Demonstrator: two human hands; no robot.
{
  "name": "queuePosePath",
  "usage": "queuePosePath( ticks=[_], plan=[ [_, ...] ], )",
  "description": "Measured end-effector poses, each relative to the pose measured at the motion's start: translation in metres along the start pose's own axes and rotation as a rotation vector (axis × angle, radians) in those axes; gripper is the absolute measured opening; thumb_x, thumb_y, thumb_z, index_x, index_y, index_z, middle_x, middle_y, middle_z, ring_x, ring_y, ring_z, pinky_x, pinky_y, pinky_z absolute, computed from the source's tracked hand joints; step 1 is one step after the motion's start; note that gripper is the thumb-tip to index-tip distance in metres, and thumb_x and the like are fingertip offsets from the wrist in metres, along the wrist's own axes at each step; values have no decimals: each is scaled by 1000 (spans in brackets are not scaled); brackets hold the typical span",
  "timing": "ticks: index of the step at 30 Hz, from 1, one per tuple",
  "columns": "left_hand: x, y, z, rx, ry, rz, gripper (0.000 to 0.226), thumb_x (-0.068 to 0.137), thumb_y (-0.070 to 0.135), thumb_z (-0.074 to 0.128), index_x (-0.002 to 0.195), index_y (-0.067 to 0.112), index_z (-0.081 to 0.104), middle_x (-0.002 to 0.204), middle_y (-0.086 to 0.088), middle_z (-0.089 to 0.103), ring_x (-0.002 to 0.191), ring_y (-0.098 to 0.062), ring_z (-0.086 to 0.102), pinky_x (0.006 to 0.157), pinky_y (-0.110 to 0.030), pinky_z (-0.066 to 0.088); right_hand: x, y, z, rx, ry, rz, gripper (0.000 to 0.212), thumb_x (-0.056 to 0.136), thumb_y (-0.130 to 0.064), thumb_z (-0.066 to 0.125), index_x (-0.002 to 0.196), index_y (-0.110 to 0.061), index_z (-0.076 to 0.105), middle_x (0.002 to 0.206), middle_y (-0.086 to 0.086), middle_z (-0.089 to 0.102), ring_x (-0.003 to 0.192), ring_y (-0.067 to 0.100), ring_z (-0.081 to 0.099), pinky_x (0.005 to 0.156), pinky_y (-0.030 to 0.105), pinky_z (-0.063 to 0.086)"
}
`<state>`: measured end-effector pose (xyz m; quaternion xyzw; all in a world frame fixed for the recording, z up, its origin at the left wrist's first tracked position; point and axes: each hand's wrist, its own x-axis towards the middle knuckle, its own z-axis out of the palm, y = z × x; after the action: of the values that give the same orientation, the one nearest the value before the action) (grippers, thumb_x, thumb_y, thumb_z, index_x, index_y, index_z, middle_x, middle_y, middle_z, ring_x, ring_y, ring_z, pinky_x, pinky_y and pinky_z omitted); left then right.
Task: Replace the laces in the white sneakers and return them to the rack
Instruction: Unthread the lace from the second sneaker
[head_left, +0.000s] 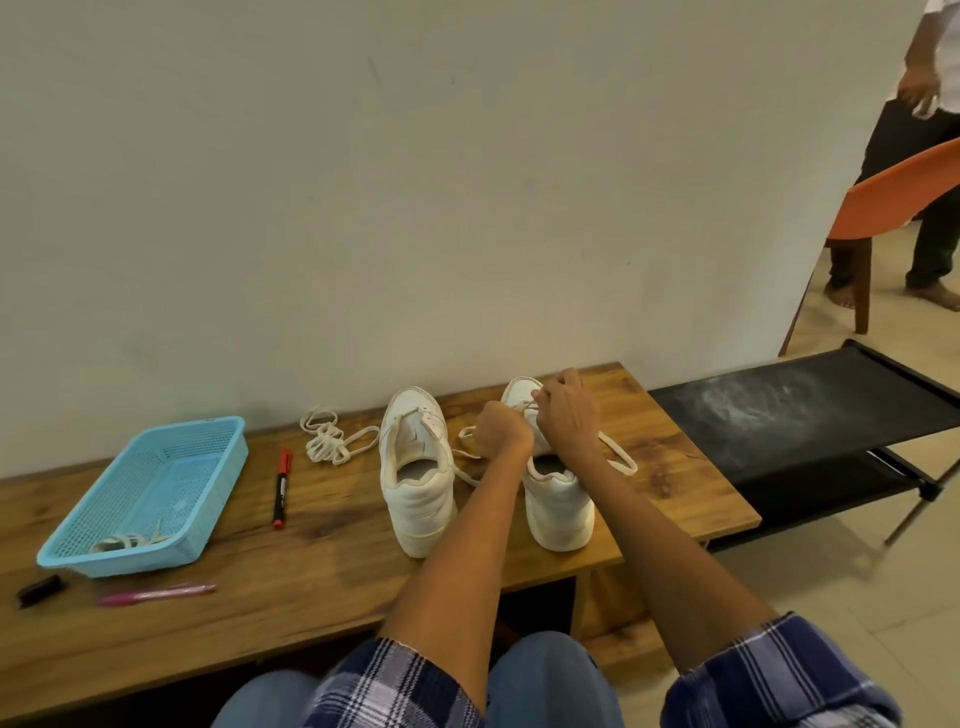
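White shoe (558, 499) on the table (332, 551), both hands lacing it.
Left hand (501, 435) and right hand (569, 415) each pinch the lace (618, 457). It looks soft and floppy, so hold near the tips.

1. Worktop (332, 561): brown wood-grain pattern with darker streaks.
2. Left sneaker (415, 483) and right sneaker (558, 499): white, soles slightly yellowed.
3. Loose lace (332, 441): off-white.
4. Basket (150, 499): light blue, perforated mesh pattern; the laces (130, 541) inside are off-white.
5. Marker (282, 488): black body, red cap and red end.
6. Pen (156, 594): pink.
7. Small object (40, 588) at the worktop's left edge: black.
8. Sleeves (395, 686): blue, white and dark plaid.
9. Rack (810, 415): black fabric with whitish dusty smears.
10. Chair (893, 192): orange seat.
11. Wall (415, 182): plain off-white.
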<state>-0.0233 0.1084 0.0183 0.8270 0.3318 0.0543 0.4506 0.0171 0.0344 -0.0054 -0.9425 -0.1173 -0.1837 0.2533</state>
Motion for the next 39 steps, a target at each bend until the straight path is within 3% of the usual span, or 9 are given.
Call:
queuePosePath(
  ticks=[5,10,16,19,23,27,33,36,39],
  plan=[
    [24,-9,-12,-340,-167,-155,47,100,37,36,111,0,62,101,-13,66,91,-28,64,80,-34,54,-1,-4,-3,-84,-202,-59,28,95,-21,44,96,-5,66,97,12,65,83,23,56,74,32,44],
    [28,-18,-3,-225,-272,-35,32,97,25,49,117,4,63,111,-16,65,99,-31,62,82,-37,51,-1,-4,-4,-69,-225,-57,23,88,-17,48,88,-4,67,92,14,66,84,25,56,69,31,41],
    [29,-13,-8,-355,214,-139,31,99,17,39,122,0,50,126,-20,53,112,-35,55,89,-42,46,-3,-6,-6,15,-163,6,21,87,-12,49,89,-2,68,93,13,66,91,28,59,71,34,44],
    [26,-9,-7,-507,278,-126,34,99,14,30,131,6,36,133,-18,47,117,-36,50,94,-43,42,-3,-5,-6,43,-150,1,21,87,-10,49,87,0,67,92,15,66,89,28,58,74,34,43],
    [26,-8,-6,-78,184,-3,62,93,11,49,146,21,20,143,-16,30,125,-36,41,98,-45,42,-3,-4,-3,76,-138,12,20,89,-11,48,90,-2,66,94,13,66,90,27,58,75,34,44],
    [24,-13,-1,283,136,199,26,96,24,48,116,20,63,127,-8,52,115,-28,48,86,-35,42,-3,-3,-2,89,-134,3,20,92,-12,48,93,-2,65,96,13,66,91,27,58,75,36,46],
    [20,-28,-8,509,-33,100,24,94,19,53,111,4,63,116,-11,63,109,-25,59,82,-29,47,-3,-3,-4,149,36,89,19,95,-7,42,100,-1,60,101,13,61,94,27,55,72,31,39],
    [19,-16,-11,376,112,223,25,95,13,46,114,2,56,119,-14,59,109,-29,57,83,-33,46,-2,-2,-1,191,57,96,18,95,-8,41,94,-2,58,94,13,62,78,22,50,65,30,34],
    [14,6,-8,152,52,394,29,97,27,45,107,3,58,107,-11,63,101,-28,59,73,-29,39,-2,-4,0,134,-6,42,19,94,-10,43,90,-4,59,89,11,65,71,19,50,62,29,34]
  ],
)
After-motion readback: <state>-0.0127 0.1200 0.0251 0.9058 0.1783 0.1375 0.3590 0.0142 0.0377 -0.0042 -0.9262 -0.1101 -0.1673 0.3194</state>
